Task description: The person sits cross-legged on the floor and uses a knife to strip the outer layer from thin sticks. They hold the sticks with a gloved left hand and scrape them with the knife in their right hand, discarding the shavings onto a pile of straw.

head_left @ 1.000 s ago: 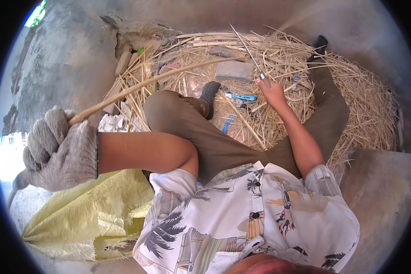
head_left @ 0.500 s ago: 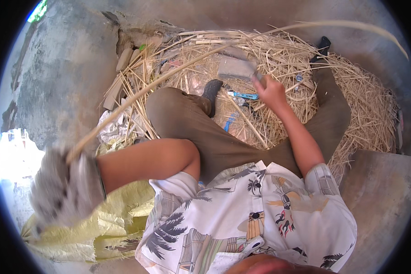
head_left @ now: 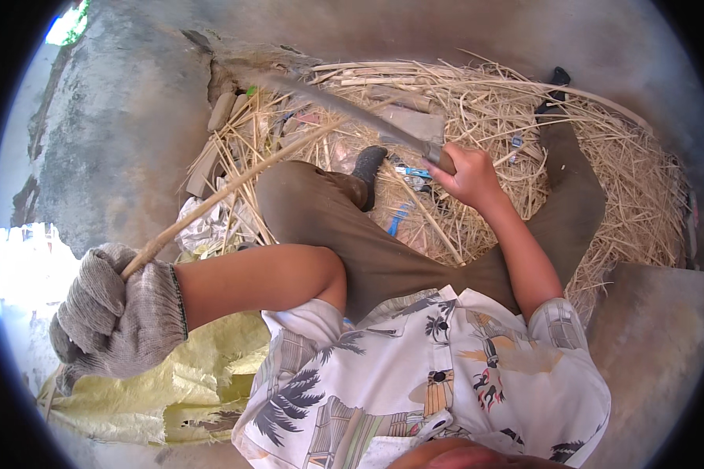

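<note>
A thick grey knitted glove covers my left hand, out at the far left, its fingers wrapped round a long, thin, tan cane. The cane slants up and to the right over my bent left knee; a short end shows below the glove. My bare right hand grips the short handle of a long-bladed knife. Its blade points to the upper left and passes over the cane in the picture; whether they touch I cannot tell. Where the cane's far end lies is hard to trace beyond the blade.
Split straw-coloured strips cover the floor around my outstretched legs. Among them lie a grey block and a blue strip-like item. At the left are a yellow woven sack and a worn wall; a slab stands right.
The knife, barely visible before, now extends to the upper left from my right hand, which is slightly lower. The cane's far part has dropped from its high arc. My left hand is less blurred.
</note>
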Motion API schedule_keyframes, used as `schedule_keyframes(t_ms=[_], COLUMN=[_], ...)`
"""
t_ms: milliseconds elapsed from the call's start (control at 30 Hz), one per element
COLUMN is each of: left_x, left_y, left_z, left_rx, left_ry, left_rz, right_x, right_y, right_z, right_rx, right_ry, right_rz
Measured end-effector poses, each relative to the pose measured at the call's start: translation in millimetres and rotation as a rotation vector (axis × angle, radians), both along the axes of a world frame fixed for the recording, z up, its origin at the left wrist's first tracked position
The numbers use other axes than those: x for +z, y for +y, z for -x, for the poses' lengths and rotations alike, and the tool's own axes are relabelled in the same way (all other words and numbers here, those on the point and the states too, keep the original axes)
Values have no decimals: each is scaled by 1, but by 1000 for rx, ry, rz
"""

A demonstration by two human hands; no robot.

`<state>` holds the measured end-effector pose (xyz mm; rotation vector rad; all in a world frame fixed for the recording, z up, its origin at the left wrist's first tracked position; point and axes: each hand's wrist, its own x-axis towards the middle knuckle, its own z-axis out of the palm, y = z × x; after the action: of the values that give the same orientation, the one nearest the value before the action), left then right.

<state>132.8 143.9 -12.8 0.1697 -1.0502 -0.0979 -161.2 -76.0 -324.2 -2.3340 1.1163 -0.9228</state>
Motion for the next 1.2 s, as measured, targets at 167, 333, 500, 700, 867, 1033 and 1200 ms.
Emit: schedule_keyframes(t_ms=[167, 333, 500, 700, 867, 1033, 1200], left_x=[-8, -10, -6, -13, -13, -16, -6], left_y=[17, 20, 37, 56, 59, 66, 43], left_z=[-1, -32, -30, -11, -16, -28, -22], left_rx=[-233, -43, 74, -116, 126, 261, -1], left_ry=[-298, -209, -125, -240, -116, -95, -177], left_rz=[94, 85, 120, 104, 111, 155, 31], right_x=[-64, -72, -12, -50, -52, -30, -44], right_y=[-38, -40, 1, -39, -11, -13, -12], right_z=[9, 11, -9, 1, 4, 5, -2], right_rx=[-365, -267, -36, -341, -297, -185, -24], right_ry=[69, -376, -227, 2, -16, -580, -784], right_rz=[-389, -730, -386, -426, -511, -994, -1243])
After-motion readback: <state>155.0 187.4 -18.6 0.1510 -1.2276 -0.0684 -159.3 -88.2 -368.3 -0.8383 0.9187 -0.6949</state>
